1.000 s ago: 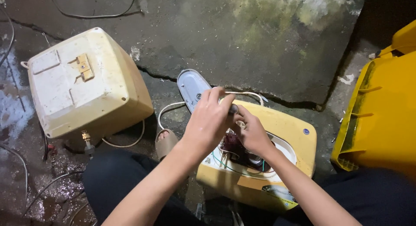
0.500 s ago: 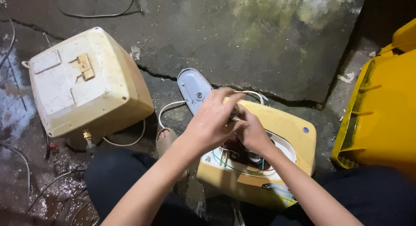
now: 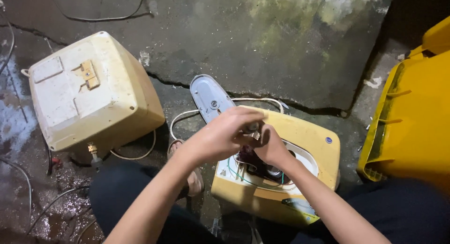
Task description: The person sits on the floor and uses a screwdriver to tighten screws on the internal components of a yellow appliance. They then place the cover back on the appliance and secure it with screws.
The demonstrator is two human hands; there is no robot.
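Note:
Both my hands meet above an opened yellowed water heater (image 3: 309, 136) that lies on the wet concrete floor between my knees. My left hand (image 3: 222, 134) closes over a small metal part (image 3: 253, 129) at the heater's oval opening. My right hand (image 3: 271, 148) pinches the same part from the other side. Inside the opening I see dark parts and green and white wires (image 3: 243, 171). What the fingers grip exactly is mostly hidden.
A second yellowed heater casing (image 3: 89, 96) stands at the left with a white cable (image 3: 140, 155) trailing from it. A grey oval cover plate (image 3: 208, 99) lies behind my hands. A yellow plastic bin (image 3: 412, 117) stands at the right. Thin cables cross the wet floor.
My hands stay together over the heater's opening. The left hand has shifted slightly lower and its fingers have turned a little around the small part.

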